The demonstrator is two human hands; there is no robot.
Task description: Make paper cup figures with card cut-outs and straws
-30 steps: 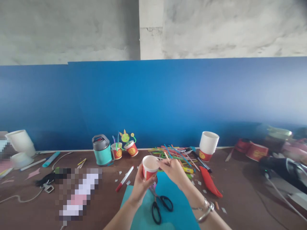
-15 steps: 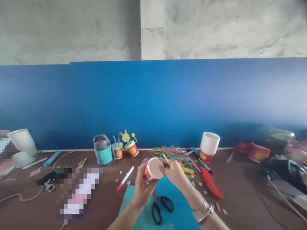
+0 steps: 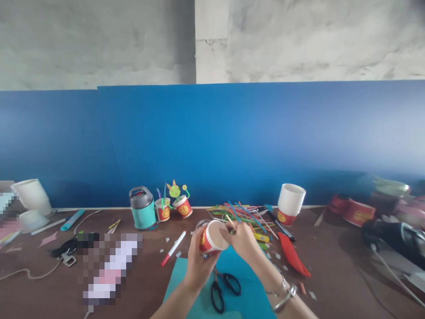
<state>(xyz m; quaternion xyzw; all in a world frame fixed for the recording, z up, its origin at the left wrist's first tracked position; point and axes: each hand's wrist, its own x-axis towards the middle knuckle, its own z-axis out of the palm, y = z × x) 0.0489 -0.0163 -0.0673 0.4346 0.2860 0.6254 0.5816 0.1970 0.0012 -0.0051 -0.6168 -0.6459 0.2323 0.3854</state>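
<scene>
My left hand (image 3: 198,261) is wrapped round a red paper cup (image 3: 207,241), tilted so that its pale round end faces up and to the right. My right hand (image 3: 241,239) pinches a short light wooden stick (image 3: 230,221) beside that end, its fingertips touching the cup's right edge. Where the stick's lower end meets the cup is hidden by the fingers. Below the hands, scissors with black handles (image 3: 217,297) lie on a blue sheet (image 3: 255,283).
A red-and-white marker (image 3: 174,248) lies left of the sheet. Behind are a teal flask (image 3: 142,212), decorated cups (image 3: 182,207) and a pile of coloured sticks (image 3: 244,212). Stacked white cups (image 3: 291,199) and a red piece (image 3: 293,254) are to the right, with paper scraps about.
The cup has turned slightly in my left hand, and a small dark mark on its pale end no longer shows. My right hand has barely moved.
</scene>
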